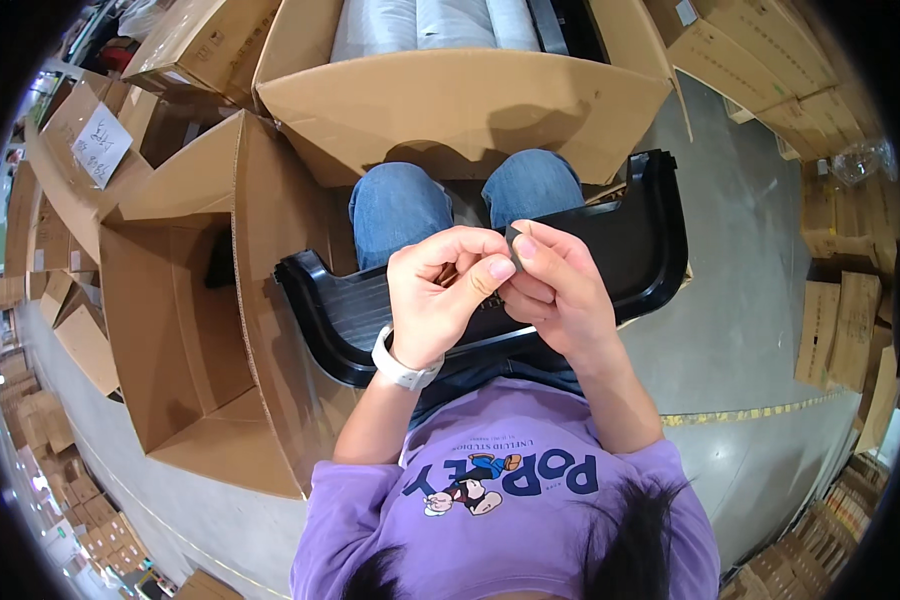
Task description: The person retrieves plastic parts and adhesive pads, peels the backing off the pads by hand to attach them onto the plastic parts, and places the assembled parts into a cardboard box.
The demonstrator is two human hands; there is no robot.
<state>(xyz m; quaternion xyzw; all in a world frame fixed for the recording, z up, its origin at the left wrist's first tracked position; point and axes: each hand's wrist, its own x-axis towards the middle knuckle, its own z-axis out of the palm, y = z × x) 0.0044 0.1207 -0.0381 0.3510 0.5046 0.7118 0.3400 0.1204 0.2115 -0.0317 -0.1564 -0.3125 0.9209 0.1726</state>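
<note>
My left hand [446, 288] and my right hand [562, 288] meet in front of me, above my lap. Between the fingertips is a small dark flat piece [514, 246], pinched by both hands; its kind is too small to tell. My right thumb lies along one side of it, and my left thumb and forefinger press at its other side. Below the hands, a wide black plastic tray [642, 248] with a raised rim and rounded corners rests across my lap. My hands and forearms hide its middle part.
Beyond my knees stands an open cardboard box [470, 105] holding grey wrapped rolls [415, 25] and a black part. An empty open carton [180, 320] lies to my left. Stacked cartons [770, 60] line the right side, over a grey floor [740, 300] with a yellow line.
</note>
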